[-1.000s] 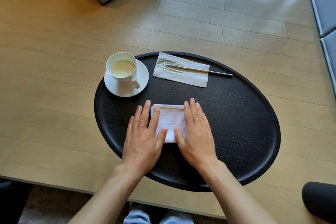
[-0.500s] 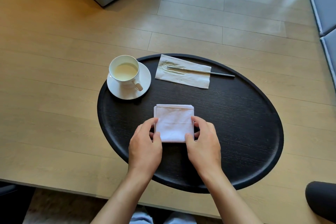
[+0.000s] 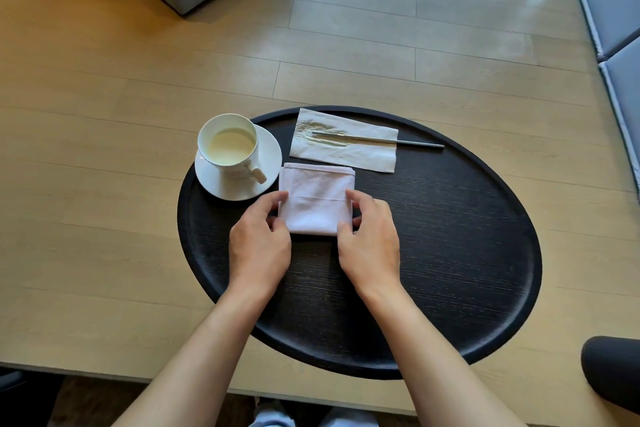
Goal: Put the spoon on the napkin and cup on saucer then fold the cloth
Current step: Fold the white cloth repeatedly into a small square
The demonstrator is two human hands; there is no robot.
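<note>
Folded cloth (image 3: 316,199) sits between both sets of fingers: left hand (image 3: 259,241) and right hand (image 3: 369,241) pinch its side edges, fingers curled. Cup (image 3: 228,146) is just beyond the left fingers. Set it square, release evenly, avoid nudging the saucer (image 3: 268,152).

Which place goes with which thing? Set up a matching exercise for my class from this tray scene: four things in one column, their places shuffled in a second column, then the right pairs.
Things
1. cup
2. spoon
3. folded cloth
4. saucer

Places
A. gripped at its two sides by the left hand and the right hand
B. on the far left part of the black tray, under another thing
C. lying across the paper napkin, handle end past its right edge
D. standing on the saucer, holding pale liquid

Pairs: 1-D, 2-C, 3-A, 4-B
</note>
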